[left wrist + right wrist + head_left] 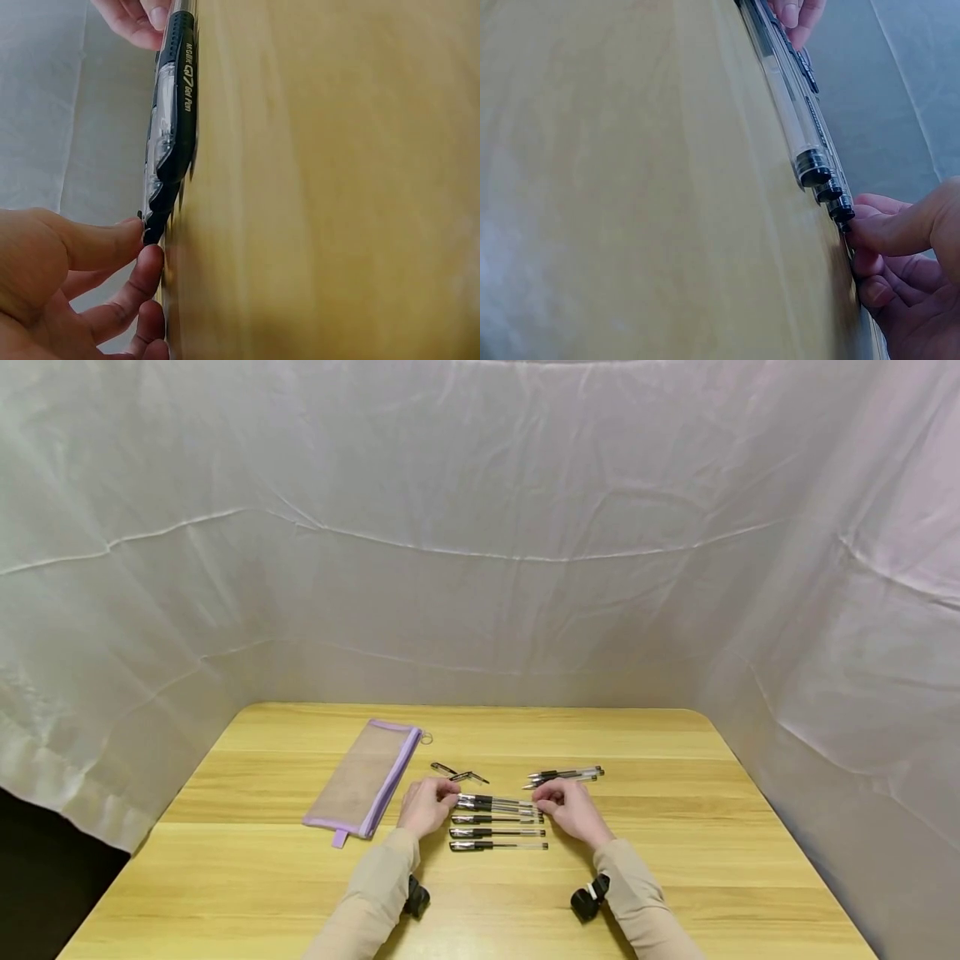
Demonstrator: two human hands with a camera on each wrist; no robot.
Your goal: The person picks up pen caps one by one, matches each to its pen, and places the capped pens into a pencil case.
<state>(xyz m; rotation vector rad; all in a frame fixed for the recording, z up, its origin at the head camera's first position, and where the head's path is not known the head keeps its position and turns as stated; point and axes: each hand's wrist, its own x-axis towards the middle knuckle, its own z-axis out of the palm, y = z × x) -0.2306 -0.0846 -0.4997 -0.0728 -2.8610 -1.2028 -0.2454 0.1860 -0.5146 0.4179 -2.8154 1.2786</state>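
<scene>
pale fabric sheet [480,527], creased, hangs round the back and sides; light wood-grain bench [750,877] below it. row of pens [482,832] lies crosswise mid-bench, between the two hands, roughly parallel, black ends to the left, clear barrels with dark end plugs to the right. nearer ones lie spaced apart, farther ones close together. left hand [426,807] is at the left end of the farthest pen [504,801], thumb and index finger pinching its black tip; remaining fingers curl beneath, by the bench. right hand [574,812] is at the opposite end of that same pen, thumb and index finger pinching the end plug. so the pen spans from one hand to the other, at the far side of the row; the nearer pens sit just in front of it, loose of both hands. "gel pen" lettering readable on one pen in the left wrist view. second pen group [564,774] lies just beyond the right hand, points to the left. small dark pieces [467,776] lie beyond the left hand, too small to name surely. purple-edged mesh pouch [360,777] lies flat left of the left hand, ring [427,737] at its far corner. beige sleeves [375,877] on both arms, black device [588,902] at each wrist.
</scene>
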